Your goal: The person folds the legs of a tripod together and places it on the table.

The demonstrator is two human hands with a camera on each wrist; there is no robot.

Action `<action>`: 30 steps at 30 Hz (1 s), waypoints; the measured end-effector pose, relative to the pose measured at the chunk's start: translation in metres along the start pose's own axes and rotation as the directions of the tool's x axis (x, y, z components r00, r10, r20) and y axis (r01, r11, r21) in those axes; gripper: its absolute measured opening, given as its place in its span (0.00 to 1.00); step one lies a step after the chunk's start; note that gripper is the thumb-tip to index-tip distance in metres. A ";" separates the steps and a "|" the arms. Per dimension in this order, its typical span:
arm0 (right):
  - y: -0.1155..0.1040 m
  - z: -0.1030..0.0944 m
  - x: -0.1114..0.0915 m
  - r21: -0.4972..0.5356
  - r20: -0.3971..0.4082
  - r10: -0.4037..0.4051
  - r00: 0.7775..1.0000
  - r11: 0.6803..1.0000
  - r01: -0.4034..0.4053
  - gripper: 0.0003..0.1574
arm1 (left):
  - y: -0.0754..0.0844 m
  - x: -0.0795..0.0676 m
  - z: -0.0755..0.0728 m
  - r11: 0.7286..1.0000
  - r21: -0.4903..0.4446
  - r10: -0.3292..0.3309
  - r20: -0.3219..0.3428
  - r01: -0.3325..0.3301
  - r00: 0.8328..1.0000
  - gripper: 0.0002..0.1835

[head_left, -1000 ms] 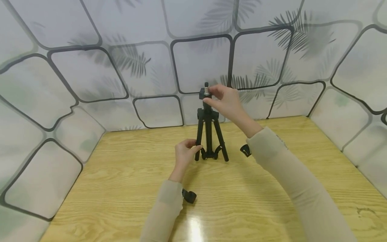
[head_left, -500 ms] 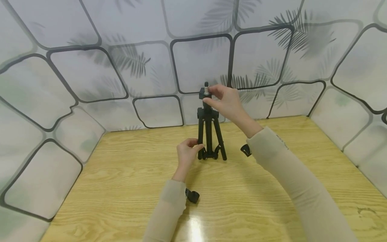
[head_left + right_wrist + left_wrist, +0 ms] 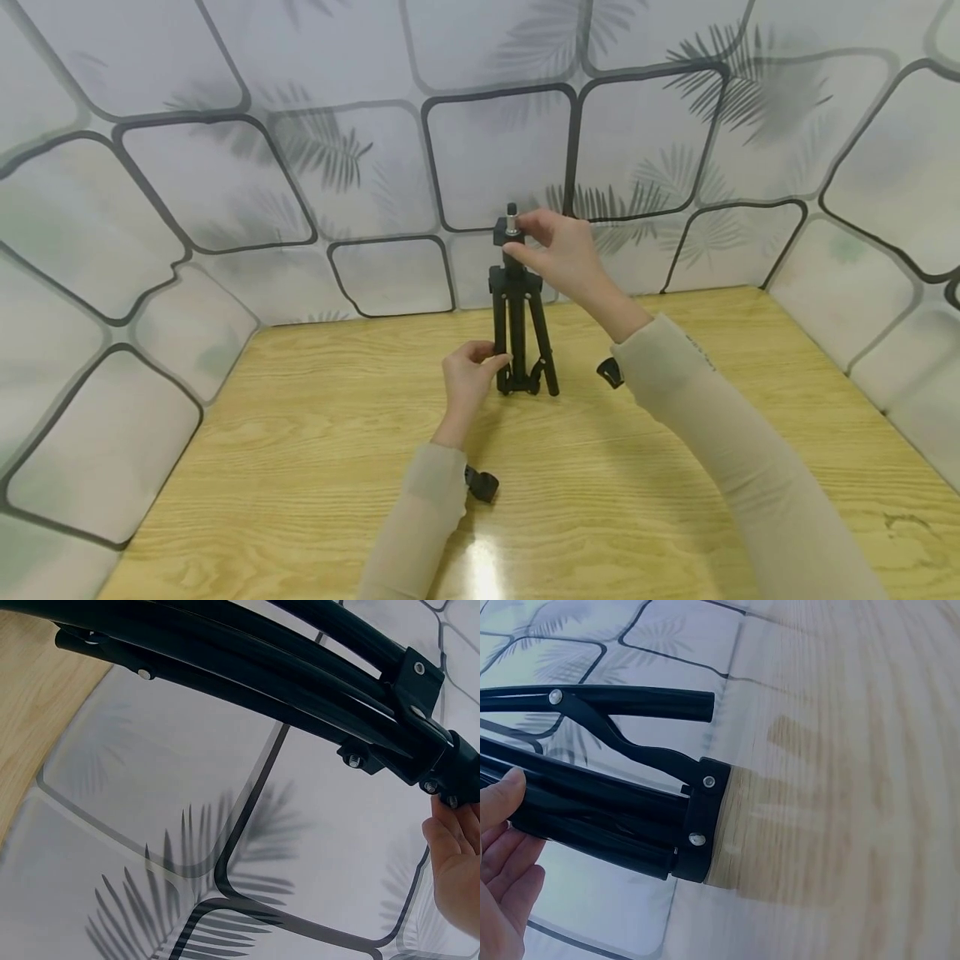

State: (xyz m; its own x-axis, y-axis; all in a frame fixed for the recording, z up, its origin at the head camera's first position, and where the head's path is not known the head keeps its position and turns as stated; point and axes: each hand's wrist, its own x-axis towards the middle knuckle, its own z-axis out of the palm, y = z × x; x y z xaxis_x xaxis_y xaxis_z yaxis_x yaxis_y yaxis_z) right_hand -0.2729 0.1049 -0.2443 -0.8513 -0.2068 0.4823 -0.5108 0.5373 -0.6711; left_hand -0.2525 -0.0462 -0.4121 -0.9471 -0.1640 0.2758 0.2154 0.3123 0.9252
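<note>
A small black tripod stands upright near the back of the table, a silver screw post with a black tip at its top. My right hand grips the tripod's neck just under that post, thumb in front. Low down, my left hand pinches the left leg between thumb and fingers. That leg lies close against the centre column in the left wrist view, while another leg is still splayed on its hinged brace. In the right wrist view, the fingertips of the right hand touch the tripod's collar.
The wood-grain table spreads around the tripod. Behind it rises a pale patterned backdrop, with side panels at left and right. Black wrist straps show beside the sleeves.
My left hand has moved slightly right, bringing the left leg inward against the centre column. The right leg has also drawn in a little. My right hand stays at the neck.
</note>
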 end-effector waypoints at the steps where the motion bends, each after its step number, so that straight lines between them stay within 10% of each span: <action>1: 0.000 0.000 0.000 0.000 -0.001 -0.005 1.000 1.000 0.005 0.25 | 0.000 0.000 0.000 1.000 0.004 0.005 0.000 -0.005 1.000 0.15; 30: 0.019 0.005 -0.009 0.135 -0.004 0.023 1.000 0.991 -0.023 0.32 | -0.001 0.006 -0.003 0.994 0.064 0.082 0.148 -0.092 0.986 0.14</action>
State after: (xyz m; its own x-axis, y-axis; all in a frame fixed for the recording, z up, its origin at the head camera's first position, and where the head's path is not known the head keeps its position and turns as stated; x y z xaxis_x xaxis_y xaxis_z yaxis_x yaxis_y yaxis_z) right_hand -0.2755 0.1132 -0.2645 -0.8625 -0.1911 0.4686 -0.5029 0.4267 -0.7517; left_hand -0.2580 -0.0505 -0.4103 -0.9509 0.0021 0.3095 0.2864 0.3852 0.8773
